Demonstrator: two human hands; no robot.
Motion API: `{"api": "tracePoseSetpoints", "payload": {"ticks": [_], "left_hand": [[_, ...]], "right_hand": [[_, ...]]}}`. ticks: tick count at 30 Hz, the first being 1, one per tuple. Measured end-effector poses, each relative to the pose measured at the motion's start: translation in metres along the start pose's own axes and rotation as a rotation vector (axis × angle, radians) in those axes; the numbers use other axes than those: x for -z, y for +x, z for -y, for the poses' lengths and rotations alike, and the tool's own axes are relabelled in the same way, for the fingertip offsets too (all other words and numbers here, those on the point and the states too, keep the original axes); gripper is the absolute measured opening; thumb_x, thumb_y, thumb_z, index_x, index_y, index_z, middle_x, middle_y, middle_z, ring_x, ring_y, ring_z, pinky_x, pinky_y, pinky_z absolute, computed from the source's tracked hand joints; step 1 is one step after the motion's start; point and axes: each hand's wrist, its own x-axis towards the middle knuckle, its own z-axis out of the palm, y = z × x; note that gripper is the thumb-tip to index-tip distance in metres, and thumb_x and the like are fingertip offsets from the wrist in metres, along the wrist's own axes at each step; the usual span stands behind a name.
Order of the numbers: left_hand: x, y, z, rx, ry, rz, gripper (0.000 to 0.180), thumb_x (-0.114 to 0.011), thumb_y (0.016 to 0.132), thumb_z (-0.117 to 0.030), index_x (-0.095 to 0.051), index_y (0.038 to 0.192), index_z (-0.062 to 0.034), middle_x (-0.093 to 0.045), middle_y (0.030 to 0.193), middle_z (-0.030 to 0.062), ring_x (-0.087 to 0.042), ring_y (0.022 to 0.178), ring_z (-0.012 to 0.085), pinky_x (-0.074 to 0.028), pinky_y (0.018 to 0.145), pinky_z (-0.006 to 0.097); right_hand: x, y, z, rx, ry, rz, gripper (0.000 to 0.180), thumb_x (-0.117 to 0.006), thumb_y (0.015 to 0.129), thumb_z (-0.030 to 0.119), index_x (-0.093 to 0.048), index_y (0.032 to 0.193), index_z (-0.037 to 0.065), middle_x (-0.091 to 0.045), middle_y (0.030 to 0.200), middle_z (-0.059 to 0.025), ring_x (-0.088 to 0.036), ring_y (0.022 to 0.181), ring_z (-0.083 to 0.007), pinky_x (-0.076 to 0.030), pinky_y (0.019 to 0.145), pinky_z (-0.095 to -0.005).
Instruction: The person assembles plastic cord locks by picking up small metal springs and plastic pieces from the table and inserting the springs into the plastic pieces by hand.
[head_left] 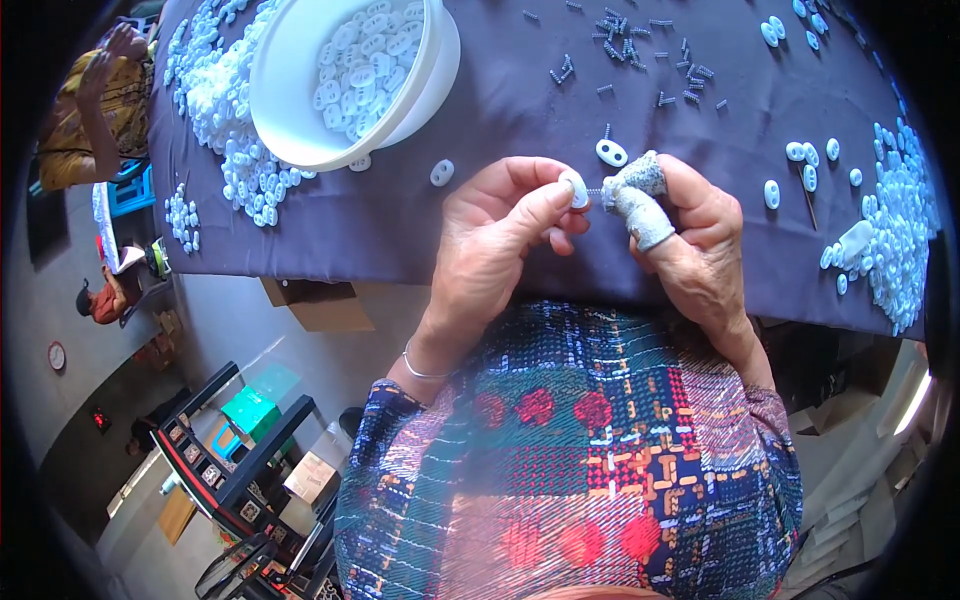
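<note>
My left hand (pixel 490 230) is closed, with thumb and forefinger pinching a white oval plastic piece (pixel 575 187). From that piece a small metal spring (pixel 596 192) runs toward my right hand (pixel 700 235). Worn cloth covers (pixel 645 200) wrap the right thumb and forefinger, which are closed around the spring's other end; that end is hidden. Just beyond the hands lies another white oval piece with two dark holes (pixel 612 153), a spring (pixel 606 132) standing out of it. A single white two-hole piece (pixel 442 172) rests left of them on the dark cloth.
A white bucket (pixel 275 100) of white pieces stands at the far left, beside a loose heap (pixel 215 110). Scattered springs (pixel 625 50) lie at the far middle. Another heap (pixel 900 240) is at right, near a thin brown stick (pixel 808 200). Other people (pixel 105 115) sit at left.
</note>
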Motion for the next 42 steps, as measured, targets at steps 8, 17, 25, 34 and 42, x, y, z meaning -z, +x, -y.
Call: {"api": "tracePoseSetpoints", "payload": {"ticks": [8,17,25,34,42], "left_hand": [[-0.006,-0.003,-0.003,-0.082,0.199,-0.099,0.016,-0.063,0.085,-0.007,-0.062,0.098,0.0015,-0.065,0.086,0.0065,-0.06,0.071,0.011,-0.048,0.063,0.022],[-0.004,-0.001,-0.004,-0.045,0.177,-0.081,0.016,-0.064,0.084,-0.008,-0.062,0.097,0.0018,-0.065,0.084,0.0071,-0.061,0.071,0.0115,-0.048,0.062,0.023],[-0.004,-0.004,-0.003,-0.05,0.185,-0.096,0.015,-0.064,0.084,-0.006,-0.062,0.097,0.0017,-0.066,0.084,0.0073,-0.062,0.071,0.0118,-0.048,0.062,0.023],[-0.005,-0.002,-0.003,-0.068,0.212,-0.087,0.015,-0.066,0.082,-0.005,-0.063,0.096,0.0009,-0.066,0.084,0.0064,-0.061,0.07,0.0106,-0.049,0.062,0.021],[-0.006,-0.006,-0.005,-0.128,0.312,-0.069,0.017,-0.066,0.083,-0.006,-0.062,0.098,0.0018,-0.066,0.088,0.006,-0.063,0.075,0.0107,-0.05,0.064,0.02]], "right_hand": [[0.002,0.002,-0.005,0.105,-0.077,0.019,0.007,-0.058,0.087,0.005,-0.06,0.091,0.0,-0.051,0.065,0.0054,-0.037,0.05,0.0009,-0.027,0.044,-0.0165],[0.007,0.004,0.003,0.05,-0.095,0.013,0.006,-0.059,0.085,0.003,-0.06,0.089,-0.002,-0.058,0.072,0.002,-0.046,0.059,-0.0011,-0.035,0.051,-0.0173],[0.005,0.004,0.006,0.011,-0.116,0.034,0.007,-0.059,0.083,0.001,-0.059,0.088,-0.005,-0.062,0.076,-0.0031,-0.057,0.071,-0.0065,-0.044,0.065,-0.021],[0.006,0.006,0.006,0.082,-0.17,0.052,0.007,-0.059,0.081,0.0,-0.059,0.087,-0.005,-0.062,0.075,-0.0056,-0.058,0.07,-0.0092,-0.045,0.065,-0.0228],[0.007,0.007,0.003,0.062,-0.197,0.135,0.009,-0.059,0.08,-0.001,-0.057,0.087,-0.005,-0.061,0.074,-0.0062,-0.058,0.068,-0.0116,-0.045,0.063,-0.0241]]}}
